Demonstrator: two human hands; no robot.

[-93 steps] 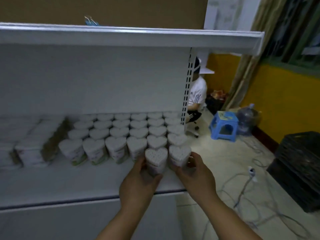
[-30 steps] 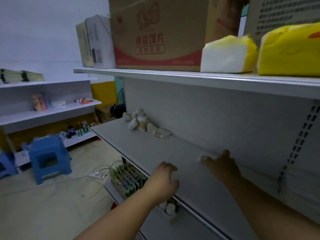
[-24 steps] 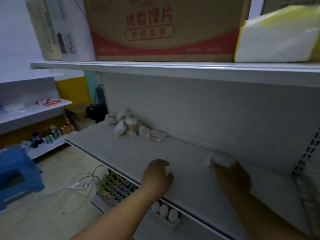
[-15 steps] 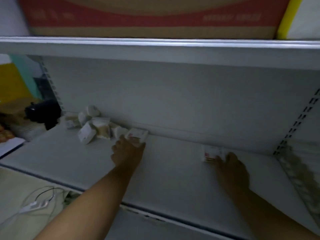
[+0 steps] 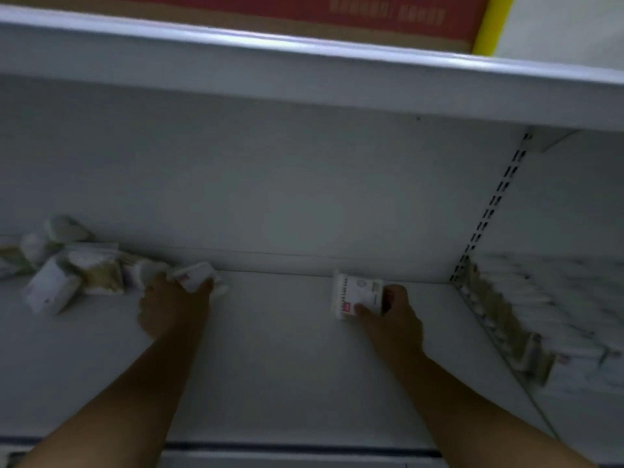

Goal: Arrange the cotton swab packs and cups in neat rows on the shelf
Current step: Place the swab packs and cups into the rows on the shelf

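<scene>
Since the earlier frame, the left hand [image 5: 174,309] has curled its fingers round a small white cotton swab pack [image 5: 196,278], tilting it up off the white metal shelf [image 5: 287,366]. The right hand [image 5: 393,320] pinches a white, red-labelled rectangular pack [image 5: 354,292], thumb on its face, near the shelf's back. A loose pile of packs and cups [image 5: 67,268] lies just left of the left hand.

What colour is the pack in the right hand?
The pack is white with a small red mark; head view shows it best.
</scene>
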